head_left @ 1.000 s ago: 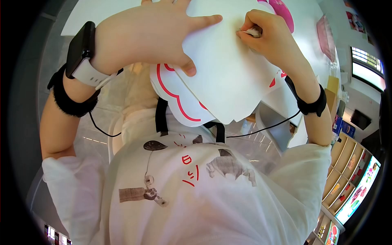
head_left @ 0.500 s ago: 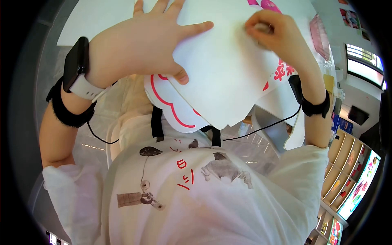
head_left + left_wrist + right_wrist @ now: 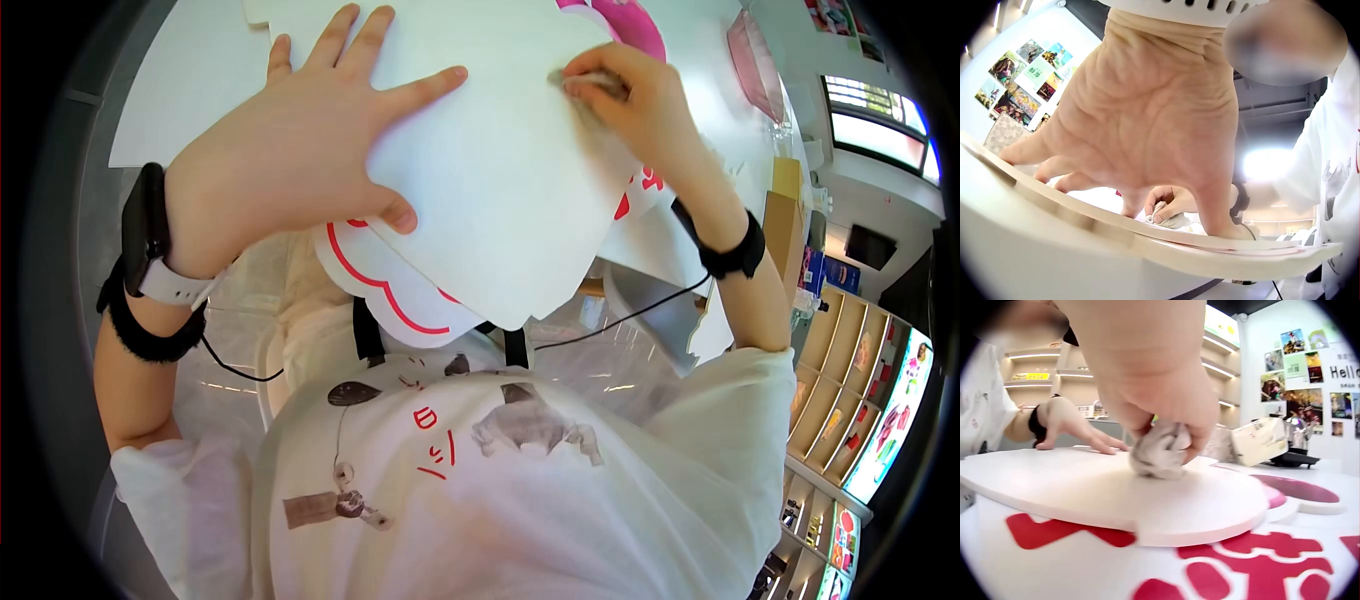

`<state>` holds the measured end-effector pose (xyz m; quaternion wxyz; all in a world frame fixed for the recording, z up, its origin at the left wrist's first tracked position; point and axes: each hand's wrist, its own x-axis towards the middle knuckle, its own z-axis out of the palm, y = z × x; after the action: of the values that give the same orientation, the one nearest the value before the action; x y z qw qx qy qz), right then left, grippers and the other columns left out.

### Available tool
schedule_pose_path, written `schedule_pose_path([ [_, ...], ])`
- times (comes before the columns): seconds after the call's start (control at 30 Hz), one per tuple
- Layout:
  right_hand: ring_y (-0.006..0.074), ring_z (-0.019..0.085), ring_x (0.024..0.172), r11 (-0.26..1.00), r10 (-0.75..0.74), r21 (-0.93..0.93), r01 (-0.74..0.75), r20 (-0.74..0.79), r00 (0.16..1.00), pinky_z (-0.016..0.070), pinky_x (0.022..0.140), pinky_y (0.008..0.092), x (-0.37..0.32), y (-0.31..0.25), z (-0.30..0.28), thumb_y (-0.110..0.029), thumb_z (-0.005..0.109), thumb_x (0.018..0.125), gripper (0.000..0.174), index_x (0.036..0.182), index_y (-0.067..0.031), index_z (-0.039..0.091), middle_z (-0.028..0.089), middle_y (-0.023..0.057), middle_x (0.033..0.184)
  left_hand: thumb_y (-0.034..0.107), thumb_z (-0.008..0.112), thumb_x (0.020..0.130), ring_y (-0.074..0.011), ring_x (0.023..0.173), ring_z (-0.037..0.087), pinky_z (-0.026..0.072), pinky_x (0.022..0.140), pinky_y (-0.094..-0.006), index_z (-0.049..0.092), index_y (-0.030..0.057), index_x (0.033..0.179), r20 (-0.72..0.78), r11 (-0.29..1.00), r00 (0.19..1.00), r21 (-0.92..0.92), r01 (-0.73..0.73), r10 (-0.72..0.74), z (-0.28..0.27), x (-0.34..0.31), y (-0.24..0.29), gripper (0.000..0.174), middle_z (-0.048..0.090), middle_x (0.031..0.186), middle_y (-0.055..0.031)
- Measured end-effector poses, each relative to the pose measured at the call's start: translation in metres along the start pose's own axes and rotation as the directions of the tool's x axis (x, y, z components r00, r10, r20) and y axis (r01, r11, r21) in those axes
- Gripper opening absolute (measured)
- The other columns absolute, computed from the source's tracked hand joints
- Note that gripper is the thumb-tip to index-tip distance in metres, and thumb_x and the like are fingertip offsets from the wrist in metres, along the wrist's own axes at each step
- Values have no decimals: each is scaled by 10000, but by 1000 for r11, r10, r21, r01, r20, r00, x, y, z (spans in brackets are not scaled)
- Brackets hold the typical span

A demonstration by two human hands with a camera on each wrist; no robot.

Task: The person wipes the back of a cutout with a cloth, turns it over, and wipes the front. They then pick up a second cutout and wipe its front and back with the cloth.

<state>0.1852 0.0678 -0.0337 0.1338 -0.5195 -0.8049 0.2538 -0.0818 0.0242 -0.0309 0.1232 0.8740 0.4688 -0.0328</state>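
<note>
A white cloud-shaped board [image 3: 500, 190] lies on top of a stack of boards with red outlines [image 3: 375, 280] and red lettering [image 3: 1222, 575]. My left hand [image 3: 300, 150] lies flat on the top board [image 3: 1147, 237] with fingers spread and the thumb hooked under its near edge. My right hand [image 3: 625, 95] grips a crumpled grey-white cloth [image 3: 1160, 453] and presses it onto the board's far right part [image 3: 1147, 494]. The cloth [image 3: 590, 80] shows only as a small wad under my fingers in the head view.
A pink-trimmed board [image 3: 630, 20] sits further back on the white table [image 3: 180, 90]. A pink tray [image 3: 755, 60] stands at the far right. Shelves with goods [image 3: 850, 400] line the right side. A box and dark appliance [image 3: 1272, 440] stand beyond the boards.
My right hand has slid the cloth a little to the left and back across the top board. My left hand has spread wider and shifted left, staying on the board.
</note>
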Motion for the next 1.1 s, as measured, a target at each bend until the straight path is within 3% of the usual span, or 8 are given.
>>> schedule_pose_path([
  [0.1, 235, 624, 714, 907, -398, -90, 411, 130, 908, 510, 664, 307, -22, -15, 11, -7, 642, 760, 121, 877, -35, 657, 612, 89, 855, 281, 857, 558, -435, 1409, 130, 208, 1078, -636, 314, 323, 1456, 3, 1000, 1000, 8, -16, 16, 2, 0, -2, 1050, 168, 1507, -257],
  [0.3, 203, 648, 680, 990, 136, -18, -140, -162, 977, 524, 620, 300, 6, 32, -21, -17, 612, 826, 120, 930, -6, 673, 657, 97, 864, 371, 851, 566, -477, 1395, 110, 192, 1074, -646, 307, 303, 1460, -2, 997, 998, -45, -59, 59, 4, 1, -10, 1049, 155, 1496, -281],
  [0.47, 155, 636, 741, 974, 225, 26, -224, -197, 954, 512, 653, 289, 24, 35, -8, -82, 629, 847, 171, 1002, -15, 650, 660, 79, 824, 388, 851, 567, -488, 1392, 101, 189, 1066, -657, 319, 295, 1457, 42, 996, 998, -82, -42, 46, -4, 1, -8, 1041, 135, 1495, -286],
  [0.57, 279, 590, 932, 877, -450, -231, 421, -87, 889, 508, 771, 355, -12, -30, 40, -20, 608, 828, 257, 1084, -27, 618, 607, 125, 1015, 384, 855, 560, -489, 1392, 90, 185, 1062, -664, 325, 295, 1455, 51, 995, 998, -97, -38, 44, -7, 0, -8, 1044, 127, 1495, -287],
  [0.63, 327, 560, 1071, 893, -445, 22, 450, -115, 888, 483, 891, 358, -48, -55, 79, -33, 609, 769, 378, 1144, 4, 590, 561, 140, 1221, 382, 857, 557, -489, 1393, 84, 183, 1060, -669, 326, 295, 1454, 56, 993, 997, -106, -42, 48, -7, 0, -10, 1046, 124, 1495, -289],
  [0.7, 306, 525, 1183, 772, -565, -270, 575, 124, 816, 478, 937, 358, -57, -59, 57, -47, 559, 786, 417, 1197, 20, 562, 531, 139, 1294, 381, 858, 554, -490, 1393, 79, 181, 1058, -672, 327, 294, 1454, 62, 992, 997, -115, -46, 54, -6, 2, -10, 1048, 122, 1494, -292],
  [0.87, 287, 483, 1256, 786, -356, -527, 324, 43, 933, 480, 959, 324, -20, 9, 24, -23, 502, 843, 503, 1344, -35, 460, 453, 139, 1392, 373, 858, 556, -475, 1399, 84, 179, 1067, -657, 328, 287, 1454, 82, 995, 996, -98, -22, 30, -7, 2, -7, 1046, 117, 1496, -290],
  [1.1, 294, 472, 1258, 993, 91, -85, -88, 36, 995, 425, 991, 320, -51, 34, -17, 69, 460, 820, 551, 1357, -56, 454, 410, 137, 1437, 355, 863, 548, -458, 1407, 78, 181, 1079, -636, 332, 291, 1450, 109, 997, 994, -77, 6, 3, -11, 4, -3, 1049, 110, 1501, -283],
])
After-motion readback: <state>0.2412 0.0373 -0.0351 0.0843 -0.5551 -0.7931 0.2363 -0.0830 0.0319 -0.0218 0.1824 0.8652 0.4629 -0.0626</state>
